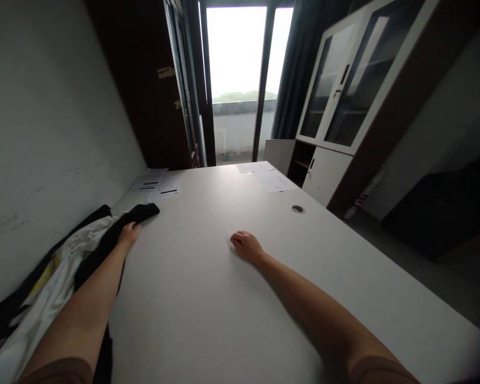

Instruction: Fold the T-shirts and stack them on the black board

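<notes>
My left hand (pixel 130 233) is closed on the edge of a black garment (pixel 144 212) at the left side of the table. That garment lies over a pile of clothes, among them a crumpled white garment (pixel 78 242) with a yellow patch beside it. Much of the pile is hidden behind my left forearm. Resting on the white tabletop (pixel 200 298) near its middle, my right hand (pixel 246 245) has its fingers curled in, and no object shows in it.
Printed papers (pixel 162 184) lie at the table's far left, and more sheets (pixel 274 178) at the far right. A round cable hole (pixel 298 209) sits near the right edge. Beyond stand a glass-door cabinet (pixel 324 144) with a lower door open and a bright window (pixel 236 53).
</notes>
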`<state>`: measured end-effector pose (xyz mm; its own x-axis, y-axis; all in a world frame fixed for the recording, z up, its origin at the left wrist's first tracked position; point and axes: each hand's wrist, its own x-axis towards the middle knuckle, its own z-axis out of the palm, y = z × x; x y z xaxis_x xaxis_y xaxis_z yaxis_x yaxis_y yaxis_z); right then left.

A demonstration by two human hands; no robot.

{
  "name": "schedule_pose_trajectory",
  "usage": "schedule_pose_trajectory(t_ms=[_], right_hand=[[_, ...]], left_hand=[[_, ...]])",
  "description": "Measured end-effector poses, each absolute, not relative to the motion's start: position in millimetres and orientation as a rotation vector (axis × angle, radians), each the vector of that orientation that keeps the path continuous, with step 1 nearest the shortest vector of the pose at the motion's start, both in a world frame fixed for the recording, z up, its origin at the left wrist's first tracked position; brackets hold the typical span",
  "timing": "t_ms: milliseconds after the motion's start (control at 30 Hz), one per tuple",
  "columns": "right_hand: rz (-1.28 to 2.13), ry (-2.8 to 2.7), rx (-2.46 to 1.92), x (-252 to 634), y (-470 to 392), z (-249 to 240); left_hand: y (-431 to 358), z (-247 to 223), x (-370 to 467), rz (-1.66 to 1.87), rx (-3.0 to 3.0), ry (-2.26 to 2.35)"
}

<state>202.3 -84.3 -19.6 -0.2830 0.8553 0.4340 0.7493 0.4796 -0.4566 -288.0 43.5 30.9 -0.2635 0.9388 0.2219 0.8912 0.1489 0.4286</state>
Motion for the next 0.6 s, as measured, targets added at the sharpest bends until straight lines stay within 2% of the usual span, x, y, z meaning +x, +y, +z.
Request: schedule_pose_trajectory(t_ms=[100,233,333,433,600], right_hand=[[0.220,-2.079,-1.315,203,-85,-20],[0.222,-2.066,-1.295,205,-89,-21],[0.252,-2.054,-1.309,204,-87,-22],[0.332,-2.012,-1.370,200,-83,-23],[0.385,-2.003,-1.429,204,-76,-18]], left_hand=[[23,15,-269,0.711,1.902,2.193],[-49,1,-257,0.642,2.115,1.902],[-118,12,-287,0.275,2.176,1.601],[-172,28,-339,-0.117,1.907,1.380],[-206,28,-401,-0.382,1.518,1.418]])
